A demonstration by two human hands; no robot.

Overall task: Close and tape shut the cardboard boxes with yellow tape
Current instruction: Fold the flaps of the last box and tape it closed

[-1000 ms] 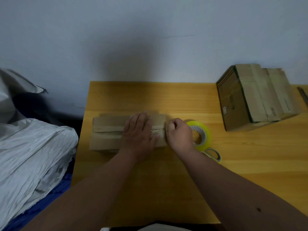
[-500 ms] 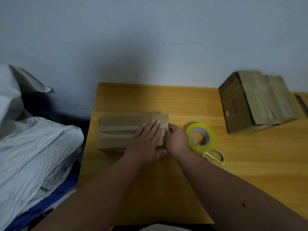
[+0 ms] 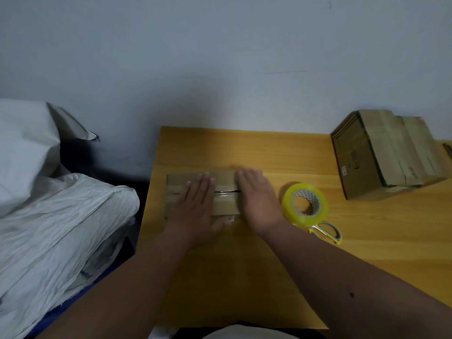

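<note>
A low cardboard box [image 3: 223,183] lies on the wooden table [image 3: 269,152] near its left edge, flaps folded down with a shiny strip of tape along the middle seam. My left hand [image 3: 198,206] lies flat on the box's middle, fingers straight. My right hand [image 3: 256,199] lies flat over the box's right end, fingers straight and together. A roll of yellow tape [image 3: 304,204] stands just right of my right hand. Yellow-handled scissors [image 3: 325,232] lie partly under the roll's near side.
A stack of flattened cardboard boxes [image 3: 389,155] stands at the table's back right. White crumpled sheeting [image 3: 56,216] is piled left of the table. A pale wall runs behind. A dark object [image 3: 448,149] lies at the far right edge.
My right hand has left the box's right end, where its fingers were curled at the seam, and now lies flat on top. My left hand has slid left along the box. The view shifted right.
</note>
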